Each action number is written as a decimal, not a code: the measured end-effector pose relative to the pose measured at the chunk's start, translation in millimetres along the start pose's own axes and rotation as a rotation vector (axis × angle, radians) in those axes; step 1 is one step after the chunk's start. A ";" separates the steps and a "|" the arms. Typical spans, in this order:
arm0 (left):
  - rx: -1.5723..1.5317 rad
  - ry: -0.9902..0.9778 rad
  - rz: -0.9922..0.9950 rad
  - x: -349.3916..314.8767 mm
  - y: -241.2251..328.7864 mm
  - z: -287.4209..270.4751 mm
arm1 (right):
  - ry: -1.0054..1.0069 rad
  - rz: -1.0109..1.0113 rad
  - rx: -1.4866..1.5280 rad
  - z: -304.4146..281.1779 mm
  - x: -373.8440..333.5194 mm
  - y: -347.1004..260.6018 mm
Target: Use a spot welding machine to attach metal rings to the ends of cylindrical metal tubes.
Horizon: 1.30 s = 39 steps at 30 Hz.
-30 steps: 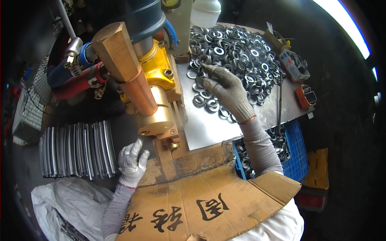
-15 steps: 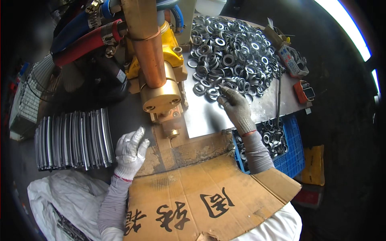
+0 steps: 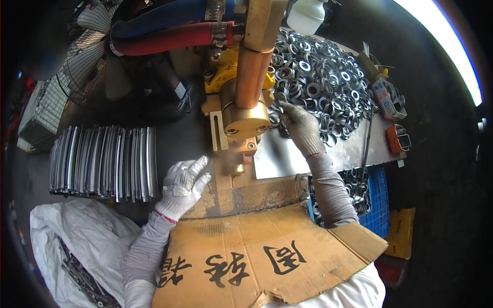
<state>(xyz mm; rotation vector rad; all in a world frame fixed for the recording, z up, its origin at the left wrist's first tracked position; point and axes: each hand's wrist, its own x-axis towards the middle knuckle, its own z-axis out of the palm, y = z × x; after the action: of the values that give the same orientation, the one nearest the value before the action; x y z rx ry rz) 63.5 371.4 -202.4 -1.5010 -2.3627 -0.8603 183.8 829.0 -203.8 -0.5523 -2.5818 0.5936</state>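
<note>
My left hand [image 3: 184, 187], in a white knit glove, is raised left of the welding machine's lower electrode [image 3: 235, 169]. Its thumb and forefinger are apart with nothing between them. At the near left edge of a heap of metal rings [image 3: 321, 77] is my gloved right hand [image 3: 302, 128], its fingers stretched forward and spread, with no ring visible in its grasp. Between the hands a copper upper electrode [image 3: 252, 77] comes down to a round brass block [image 3: 246, 119]. A bare metal sheet [image 3: 280, 159] lies beneath my right wrist.
Curved metal strips [image 3: 102, 161] stand in a row at the left, above a white sack [image 3: 77, 226] of metal parts. Cardboard [image 3: 246, 251] covers my lap. A blue crate [image 3: 379, 200] of rings sits at right. Red [image 3: 164, 46] and blue hoses [image 3: 164, 23] cross behind.
The view has shifted, so the machine appears farther right. My left hand has risen slightly toward the electrode. My right fingers have moved along the heap's edge toward the machine.
</note>
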 end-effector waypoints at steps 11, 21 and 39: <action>0.038 -0.036 -0.034 4.9 -1.5 -5.7 | -0.134 -0.307 0.684 -98.9 -32.3 -144.0; 0.183 -0.037 -0.015 12.6 -3.3 -1.3 | -0.304 -0.500 0.572 -98.2 -2.8 -198.6; 0.158 -0.013 -0.070 19.8 0.0 -13.6 | -0.342 -0.400 0.661 -101.7 3.0 -210.5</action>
<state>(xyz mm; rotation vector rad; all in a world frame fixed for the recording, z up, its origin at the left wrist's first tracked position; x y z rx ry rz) 52.7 378.6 -182.2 -1.3745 -2.4416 -0.6629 172.3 687.7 -17.8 0.2982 -2.4600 1.3962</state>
